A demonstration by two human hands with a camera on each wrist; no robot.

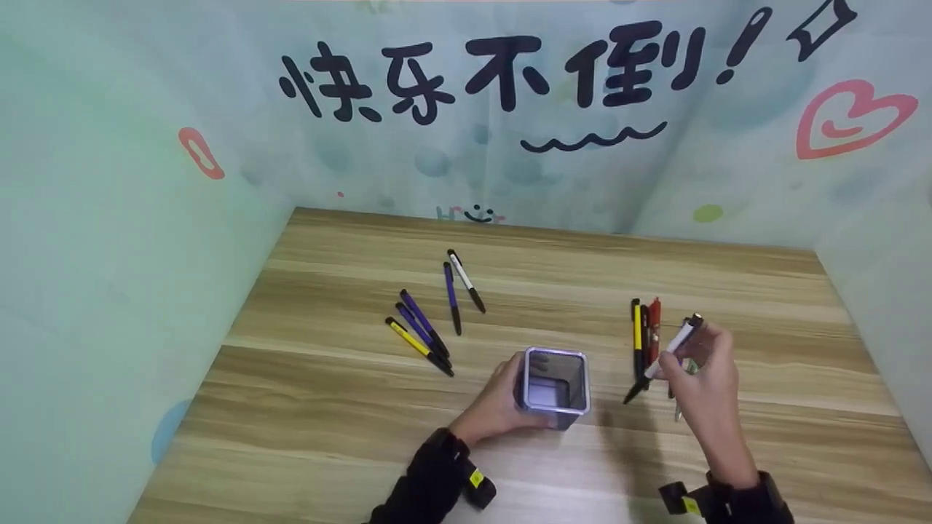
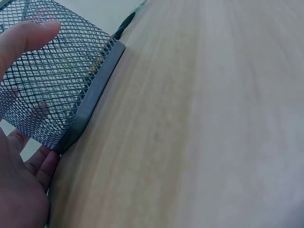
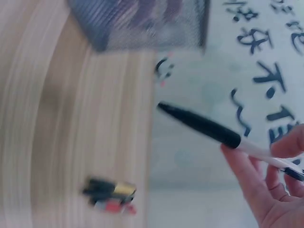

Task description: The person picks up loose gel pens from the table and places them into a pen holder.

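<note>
Mesh pen holder (image 1: 575, 372), square, upright, near the middle of the tabletop (image 1: 328, 437); floor visible inside, no pen seen within. Left hand (image 1: 502, 404): fingers wrapped round the holder's left side.

White pen with black grip (image 1: 676, 342), one, off the tabletop, right of the holder; right hand (image 1: 705, 375): thumb and fingers pinched on it, black end pointing near and left, apart from the holder.

Left group, lying: yellow pen (image 1: 408, 337), two purple pens (image 1: 420, 314) beside it; farther off, a third purple pen (image 1: 451, 291) and a second white pen (image 1: 464, 274).

Right group, lying: yellow-and-black pen (image 1: 638, 329), dark pen, red pen (image 1: 654, 320); others partly hidden by the hand, count uncertain.

Status, judged: early; one pen lifted, none housed, both groups outstanding.
</note>
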